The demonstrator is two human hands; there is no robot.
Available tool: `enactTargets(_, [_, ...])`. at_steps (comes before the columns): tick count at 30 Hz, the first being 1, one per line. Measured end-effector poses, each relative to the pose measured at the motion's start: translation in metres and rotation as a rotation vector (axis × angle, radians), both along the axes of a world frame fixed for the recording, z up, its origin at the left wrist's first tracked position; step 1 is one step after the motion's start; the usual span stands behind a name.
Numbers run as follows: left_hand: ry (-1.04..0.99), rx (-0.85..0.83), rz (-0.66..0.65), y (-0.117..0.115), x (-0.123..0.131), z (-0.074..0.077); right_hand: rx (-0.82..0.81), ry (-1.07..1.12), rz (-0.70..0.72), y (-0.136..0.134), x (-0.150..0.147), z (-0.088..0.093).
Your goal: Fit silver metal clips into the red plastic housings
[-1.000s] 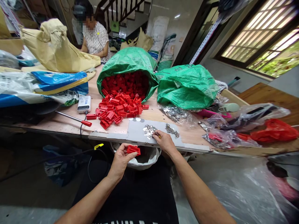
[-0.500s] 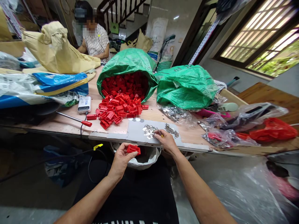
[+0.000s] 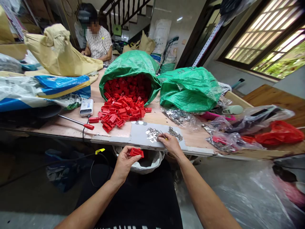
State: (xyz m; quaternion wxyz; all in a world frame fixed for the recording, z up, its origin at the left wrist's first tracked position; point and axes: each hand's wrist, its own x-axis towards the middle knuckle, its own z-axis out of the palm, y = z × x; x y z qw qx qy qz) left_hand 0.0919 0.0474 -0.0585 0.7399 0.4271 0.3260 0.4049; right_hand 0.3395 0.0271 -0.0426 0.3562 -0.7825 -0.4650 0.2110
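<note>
My left hand (image 3: 124, 161) grips a red plastic rectangular part (image 3: 136, 153) at the front edge of the table. My right hand (image 3: 171, 144) pinches a thin tool with a yellow grip (image 3: 165, 136) above a grey board (image 3: 140, 135). Two heaps of small silvery metal pieces (image 3: 152, 134) lie on that board, and the tool's tip is close to the left heap. Many similar red parts (image 3: 121, 111) spill from a green woven sack (image 3: 130, 65) onto the wooden table (image 3: 152, 119), out of reach of both hands.
A white plastic bag (image 3: 149, 163) hangs below the table edge between my hands. A red-handled screwdriver (image 3: 78, 123) and a white electronic device (image 3: 86, 107) lie left of the red pile. Clear bags of metal pieces (image 3: 181, 116) lie right. A person (image 3: 97, 41) sits at the far end.
My right hand has shifted slightly right, and its tool now points up rather than left. The left hand still holds the red part.
</note>
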Motion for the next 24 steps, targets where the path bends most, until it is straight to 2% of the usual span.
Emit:
enactTargets(7, [0.012,-0.007,-0.003,-0.001,0.0,-0.001,-0.017,-0.081,-0.044,-0.005,0.003,0.003])
enactTargets(13, [0.013,0.009,-0.006,-0.001,0.001,0.001,-0.004,-0.055,-0.046,-0.007,0.004,0.009])
enactTargets(19, [0.046,0.142,0.004,0.001,0.002,0.006,0.054,0.426,0.209,-0.02,-0.041,0.026])
enactTargets(24, [0.222,0.415,0.028,0.002,-0.001,0.004,0.053,0.469,0.337,-0.029,-0.075,0.035])
